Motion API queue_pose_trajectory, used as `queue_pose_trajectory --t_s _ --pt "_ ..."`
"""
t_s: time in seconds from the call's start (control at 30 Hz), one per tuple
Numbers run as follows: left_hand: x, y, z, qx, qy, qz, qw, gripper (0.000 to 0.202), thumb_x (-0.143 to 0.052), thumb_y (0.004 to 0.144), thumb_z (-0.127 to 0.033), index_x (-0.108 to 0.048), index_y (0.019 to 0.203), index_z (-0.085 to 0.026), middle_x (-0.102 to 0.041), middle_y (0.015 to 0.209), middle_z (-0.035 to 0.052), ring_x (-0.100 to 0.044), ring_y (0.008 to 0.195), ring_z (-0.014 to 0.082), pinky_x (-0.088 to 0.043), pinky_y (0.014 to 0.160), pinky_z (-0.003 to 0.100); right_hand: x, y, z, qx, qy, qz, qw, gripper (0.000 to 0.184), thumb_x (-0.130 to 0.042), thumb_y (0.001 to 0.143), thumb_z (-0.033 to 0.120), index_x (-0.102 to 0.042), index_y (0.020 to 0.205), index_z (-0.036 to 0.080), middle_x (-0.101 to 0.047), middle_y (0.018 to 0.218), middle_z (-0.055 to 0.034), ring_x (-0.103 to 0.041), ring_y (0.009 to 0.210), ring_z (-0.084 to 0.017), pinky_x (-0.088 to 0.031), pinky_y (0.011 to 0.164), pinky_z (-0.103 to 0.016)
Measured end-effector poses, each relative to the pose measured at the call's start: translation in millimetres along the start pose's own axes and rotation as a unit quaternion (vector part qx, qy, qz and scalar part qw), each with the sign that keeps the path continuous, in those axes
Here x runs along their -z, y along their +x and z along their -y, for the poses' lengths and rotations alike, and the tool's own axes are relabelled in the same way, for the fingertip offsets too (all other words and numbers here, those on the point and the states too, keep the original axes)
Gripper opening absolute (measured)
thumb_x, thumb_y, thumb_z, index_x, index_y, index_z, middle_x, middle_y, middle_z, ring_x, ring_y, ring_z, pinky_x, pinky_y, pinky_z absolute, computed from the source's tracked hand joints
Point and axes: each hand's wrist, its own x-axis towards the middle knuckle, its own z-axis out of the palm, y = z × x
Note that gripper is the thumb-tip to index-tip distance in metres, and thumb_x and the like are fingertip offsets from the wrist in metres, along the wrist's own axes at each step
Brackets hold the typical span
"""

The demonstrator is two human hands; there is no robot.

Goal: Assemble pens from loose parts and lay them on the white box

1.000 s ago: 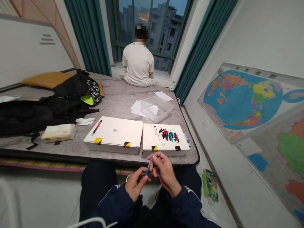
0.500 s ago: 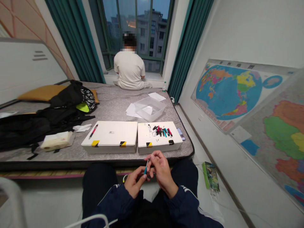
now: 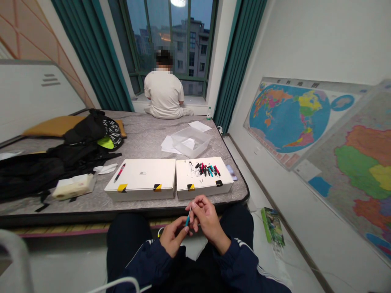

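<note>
Low over my lap, my left hand [image 3: 172, 237] pinches a teal pen barrel [image 3: 187, 221] between thumb and fingers. A thin, pale piece like a refill sticks up out of the barrel, and my right hand [image 3: 210, 221] closes its thumb and fingertips on its upper end. Just beyond my hands, pen parts [image 3: 208, 169] in black, red, teal and white lie on the right white box [image 3: 200, 193]. On the left white box [image 3: 159, 171] rests one assembled red and black pen [image 3: 120, 172].
Behind the boxes on the bed stand a clear plastic bin [image 3: 192, 144] and loose paper sheets [image 3: 200, 126]. A tissue pack [image 3: 74, 186] and black bags [image 3: 36, 171] lie to the left. Another person [image 3: 164, 93] sits facing the window. A phone [image 3: 231, 173] lies beside the right box.
The view has shifted slightly. Both hands keep nearly the same place and grip on the teal barrel and the thin piece.
</note>
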Motion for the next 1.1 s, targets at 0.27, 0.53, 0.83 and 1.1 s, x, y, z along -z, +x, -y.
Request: queue_pose_trajectory --t_s 0.27,0.53,0.83,1.1 --pt "1.9 -2.0 -2.9 -0.001 0.009 -0.033 0.999 0.033 -0.055 0.090 -0.038 -0.062 0.113 -0.015 -0.067 0.093 0.0085 -0.062 0.071 0.0171 -0.053 0.070 0.029 4.8 -2.3 -9.1 -0.026 -0.043 -0.014 0.999 0.031 -0.066 0.082 0.044 -0.048 0.088 0.019 -0.065 0.085 -0.0020 -0.049 0.040 -0.003 -0.031 0.029 -0.011" --pt "-9.1 -4.5 -1.3 0.030 0.050 -0.113 0.992 0.039 -0.053 0.089 -0.050 -0.061 0.105 -0.015 -0.057 0.061 -0.0011 -0.045 0.049 0.0104 -0.035 0.046 0.020 3.5 -6.4 -11.5 0.040 -0.112 -0.033 0.992 0.020 -0.067 0.083 0.036 -0.059 0.083 0.018 -0.061 0.079 -0.0011 -0.060 0.070 -0.012 -0.051 0.066 -0.024" --pt "-9.2 -3.6 3.7 0.104 -0.032 -0.095 0.990 0.059 -0.046 0.083 -0.069 -0.052 0.058 -0.016 -0.032 0.045 -0.0063 -0.027 0.042 0.0080 -0.016 0.043 0.022 -4.0 -15.7 -11.3 0.065 -0.149 0.012 0.987 0.021 -0.065 0.083 0.038 -0.060 0.078 0.018 -0.057 0.083 -0.0025 -0.056 0.069 -0.013 -0.048 0.060 -0.024" --pt "-10.0 -6.1 2.7 0.118 -0.071 -0.106 0.985 0.058 -0.049 0.081 -0.068 -0.049 0.054 -0.018 -0.029 0.042 -0.0070 -0.024 0.039 0.0080 -0.013 0.041 0.024 -2.2 -17.2 -10.5 0.083 -0.163 0.031 0.983 0.019 -0.064 0.085 0.036 -0.064 0.081 0.018 -0.058 0.085 -0.0044 -0.055 0.075 -0.015 -0.046 0.067 -0.027"
